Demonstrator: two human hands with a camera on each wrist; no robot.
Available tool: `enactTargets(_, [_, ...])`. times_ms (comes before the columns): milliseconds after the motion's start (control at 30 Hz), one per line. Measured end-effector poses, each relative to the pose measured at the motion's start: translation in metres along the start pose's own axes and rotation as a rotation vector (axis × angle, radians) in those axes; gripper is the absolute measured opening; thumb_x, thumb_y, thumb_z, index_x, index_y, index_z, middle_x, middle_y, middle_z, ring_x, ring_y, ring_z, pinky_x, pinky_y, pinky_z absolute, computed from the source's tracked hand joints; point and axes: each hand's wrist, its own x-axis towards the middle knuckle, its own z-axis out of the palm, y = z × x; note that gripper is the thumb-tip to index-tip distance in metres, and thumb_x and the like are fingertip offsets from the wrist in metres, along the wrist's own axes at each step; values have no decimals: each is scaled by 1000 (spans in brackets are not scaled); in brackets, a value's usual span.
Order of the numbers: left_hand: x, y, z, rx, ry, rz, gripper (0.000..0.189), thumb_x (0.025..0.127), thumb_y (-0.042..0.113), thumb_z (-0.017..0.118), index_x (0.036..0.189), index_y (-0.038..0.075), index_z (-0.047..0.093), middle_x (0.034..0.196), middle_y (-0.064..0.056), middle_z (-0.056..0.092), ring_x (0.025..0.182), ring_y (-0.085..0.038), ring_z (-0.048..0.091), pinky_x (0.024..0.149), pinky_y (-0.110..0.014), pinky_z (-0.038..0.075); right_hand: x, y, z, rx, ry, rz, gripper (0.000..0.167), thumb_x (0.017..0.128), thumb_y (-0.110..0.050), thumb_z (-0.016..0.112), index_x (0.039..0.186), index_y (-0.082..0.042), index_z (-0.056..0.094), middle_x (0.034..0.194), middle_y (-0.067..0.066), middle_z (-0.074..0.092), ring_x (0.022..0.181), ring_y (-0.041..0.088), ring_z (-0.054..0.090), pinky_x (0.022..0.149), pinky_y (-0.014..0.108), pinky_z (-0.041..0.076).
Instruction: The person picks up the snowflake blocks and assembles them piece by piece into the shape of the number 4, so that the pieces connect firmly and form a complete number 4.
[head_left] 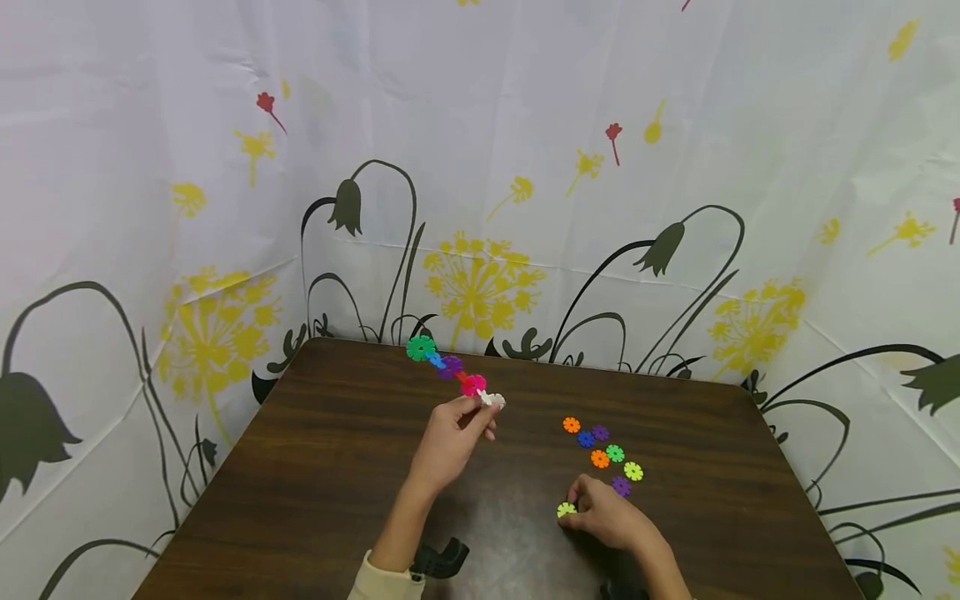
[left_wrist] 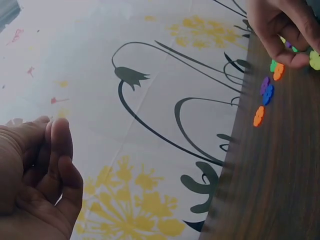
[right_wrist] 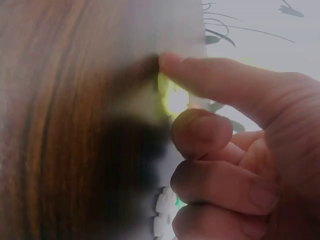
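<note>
My left hand (head_left: pixel 446 446) is raised above the table and pinches the white end (head_left: pixel 492 400) of a chain of interlocking flower discs. From there the chain slants up and away to the left, through a pink disc (head_left: pixel 473 385) and a purple disc (head_left: pixel 450 367) to a green disc (head_left: pixel 421 348) at its far end. Lower and to the right, my right hand (head_left: pixel 609 512) pinches a yellow-green flower disc (head_left: pixel 566 510) between thumb and index finger. The same disc (right_wrist: pixel 175 97) looks blurred and overexposed in the right wrist view.
Loose flower discs lie beyond my right hand on the dark wooden table (head_left: pixel 337 467): orange (head_left: pixel 572 425), blue (head_left: pixel 586 439), green (head_left: pixel 615 453), yellow-green (head_left: pixel 633 472) and purple (head_left: pixel 621 486) among them. A flower-printed white curtain (head_left: pixel 480 125) hangs behind the table.
</note>
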Motion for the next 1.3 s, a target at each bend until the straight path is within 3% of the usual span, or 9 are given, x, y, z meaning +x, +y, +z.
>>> enactTargets(200, [0,1,-1,23,4,4,20,105,29,73,90,17,78,74,-6,70,64,-14,69,62,-23,54,3,3,-4,122,-55,-21,26,107,-27,69,100,-4,60,74,-1,54,64,11,48,55,23,39])
enactTargets(367, [-1,2,1,121,1,44,27,108,31,67,89,14,74,73,-5,70,60,-12,64,59,-24,51,7,-12,-11,197,-66,-92,38,112,-32,60,99,4,60,66,-3,48,56,8,43,53,25,39])
enactTargets(500, [-3,5,3,253,-2,79,30,114,33,56,95,12,68,75,4,65,61,-6,59,60,-25,50,11,-31,-18,282,-11,-182,44,115,-32,52,99,8,56,64,-3,44,53,7,40,51,27,38])
enactTargets(700, [-4,5,6,264,-53,110,20,116,24,49,104,12,58,83,0,60,64,-5,55,61,-26,50,14,-71,-32,409,110,-344,35,116,-25,50,94,2,57,64,7,43,55,14,42,51,28,37])
enactTargets(800, [-4,5,8,294,-65,139,18,117,23,47,104,14,56,82,5,56,63,-4,53,60,-26,49,15,-92,-40,414,155,-396,31,116,-22,50,97,0,59,64,13,41,54,16,41,50,32,36])
enactTargets(1033, [-6,4,13,428,-68,251,9,112,19,58,105,13,58,71,12,41,60,-1,37,56,-23,35,19,-129,-50,390,254,-421,33,115,-25,52,94,-1,57,66,6,42,55,18,38,50,27,34])
enactTargets(1300, [-5,5,14,499,-126,285,13,110,22,63,101,14,59,69,12,36,59,-1,32,55,-22,32,23,-140,-49,311,318,-379,38,115,-29,52,88,-3,55,64,4,44,56,12,40,52,26,35])
